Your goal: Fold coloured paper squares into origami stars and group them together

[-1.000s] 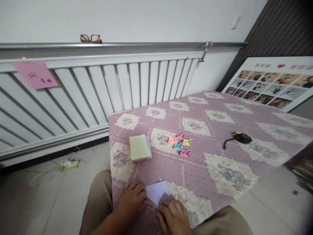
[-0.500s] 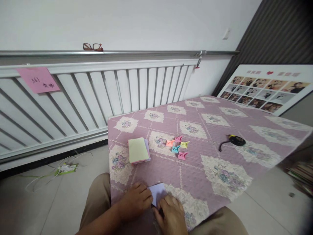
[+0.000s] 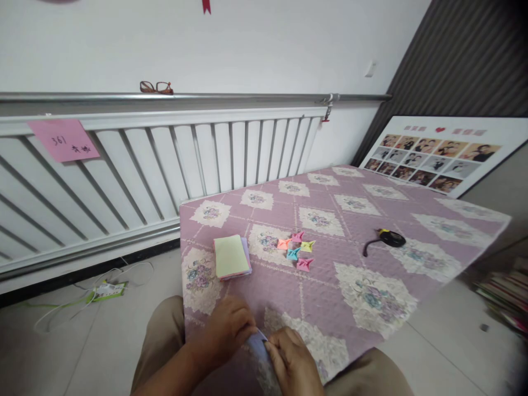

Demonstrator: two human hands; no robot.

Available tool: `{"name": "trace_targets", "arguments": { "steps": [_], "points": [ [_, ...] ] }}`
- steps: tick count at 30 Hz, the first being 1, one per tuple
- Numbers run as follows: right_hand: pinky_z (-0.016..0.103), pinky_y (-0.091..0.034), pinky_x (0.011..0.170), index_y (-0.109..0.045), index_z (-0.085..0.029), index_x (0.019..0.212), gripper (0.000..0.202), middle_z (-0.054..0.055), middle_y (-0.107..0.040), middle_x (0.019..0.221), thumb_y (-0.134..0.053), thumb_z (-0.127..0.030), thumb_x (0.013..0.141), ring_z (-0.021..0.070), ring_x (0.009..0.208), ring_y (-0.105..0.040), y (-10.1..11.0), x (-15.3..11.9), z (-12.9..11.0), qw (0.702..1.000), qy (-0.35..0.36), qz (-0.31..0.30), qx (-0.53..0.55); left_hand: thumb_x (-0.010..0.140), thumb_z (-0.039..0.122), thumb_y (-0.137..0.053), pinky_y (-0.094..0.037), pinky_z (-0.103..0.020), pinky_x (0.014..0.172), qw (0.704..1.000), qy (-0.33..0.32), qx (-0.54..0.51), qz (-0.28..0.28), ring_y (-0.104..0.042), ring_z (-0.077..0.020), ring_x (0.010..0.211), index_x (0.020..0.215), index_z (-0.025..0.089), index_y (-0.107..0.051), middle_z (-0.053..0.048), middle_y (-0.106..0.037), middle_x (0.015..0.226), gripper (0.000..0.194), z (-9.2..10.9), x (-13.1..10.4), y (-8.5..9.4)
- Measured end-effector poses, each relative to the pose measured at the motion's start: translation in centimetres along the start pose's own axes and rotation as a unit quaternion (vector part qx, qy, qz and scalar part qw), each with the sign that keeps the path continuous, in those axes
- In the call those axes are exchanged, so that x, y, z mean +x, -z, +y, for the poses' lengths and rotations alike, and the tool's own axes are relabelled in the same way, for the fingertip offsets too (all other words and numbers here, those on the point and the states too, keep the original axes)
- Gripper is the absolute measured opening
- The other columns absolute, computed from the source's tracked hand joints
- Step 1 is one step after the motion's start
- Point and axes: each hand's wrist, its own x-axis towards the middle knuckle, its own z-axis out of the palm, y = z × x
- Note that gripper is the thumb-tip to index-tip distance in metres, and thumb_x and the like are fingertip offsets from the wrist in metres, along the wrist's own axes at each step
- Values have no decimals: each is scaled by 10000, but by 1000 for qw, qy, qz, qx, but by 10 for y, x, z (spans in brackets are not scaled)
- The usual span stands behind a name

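Your left hand (image 3: 233,328) and right hand (image 3: 291,355) pinching a pale blue-violet paper (image 3: 259,347) — slightly blurred, thin edge catching light — between them, over the near edge of the flowered tablecloth (image 3: 325,280)

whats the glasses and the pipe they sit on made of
Glasses: probably glossy plastic, judging by the thick reddish-brown frame; the lenses look clear, glass or plastic. Pipe: likely bare metal with a dull shine, given its grey surface and pale highlight.
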Motion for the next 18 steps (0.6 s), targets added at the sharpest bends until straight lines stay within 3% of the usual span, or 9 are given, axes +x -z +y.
{"name": "trace_targets", "arguments": {
  "steps": [4,6,9,13,15,18],
  "points": [
    [240,-446,621,-570,-223,683,300,-5,-586,703,-477,-346,940,149,662,-569,2,7,-10,986,-86,-37,137,848,179,-565,-422,-237,673,982,107,-154,-9,-564,-132,717,727,184,-596,14,-627,752,125,1,18,9],
    [241,-437,596,-579,-214,673,318,-14,-556,660,-492,-403,913,146,625,-545,-1,9,-10,971,-134,-43,192,815,168,-565,-421,-236,657,977,128,-172,-5,-558,-133,704,731,182,-605,15,-619,739,93,0,26,9],
    [243,-419,544,-582,-207,666,337,-33,-508,582,-526,-480,854,140,557,-502,-8,13,-6,942,-203,-45,265,817,173,-536,-438,-252,691,970,168,-168,46,-572,-149,759,855,183,-634,-5,-641,823,105,-2,29,4],
    [254,-418,511,-570,-218,720,266,-51,-489,553,-562,-478,778,144,510,-488,-15,17,4,926,-242,-7,290,880,218,-477,-459,-280,714,965,204,-131,95,-578,-163,773,890,198,-635,-24,-650,876,160,-6,14,-6],
    [256,-409,503,-532,-235,736,213,-66,-459,547,-574,-444,748,147,500,-477,-16,17,10,929,-248,14,273,887,205,-474,-470,-305,776,970,198,-110,90,-593,-178,829,860,203,-634,-26,-653,858,162,-7,-1,-14],
    [266,-406,537,-479,-249,681,195,-67,-442,560,-590,-406,710,151,522,-474,-16,16,17,935,-251,28,250,840,162,-543,-472,-340,886,986,144,-80,38,-595,-200,986,983,224,-639,-43,-663,1032,183,-6,-28,-31]
  ]
}}
